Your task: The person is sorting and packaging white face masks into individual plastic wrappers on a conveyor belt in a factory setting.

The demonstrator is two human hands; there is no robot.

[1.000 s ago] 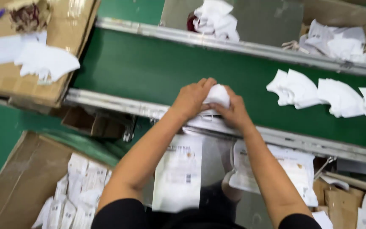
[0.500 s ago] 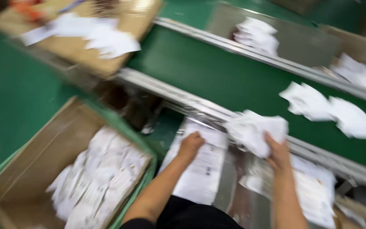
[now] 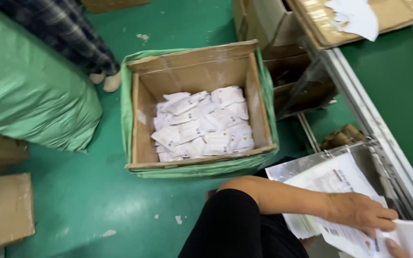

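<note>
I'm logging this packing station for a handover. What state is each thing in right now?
Cardboard box: open, lined in green, partly filled with white packets.
Left hand: resting on the printed sheets, fingers touching a white packet.
Right hand: only fingertips in view, at the same packet; grip cannot be told.
Printed sheets: lying stacked on a metal tray.
Green sack: full, on the floor.
</note>
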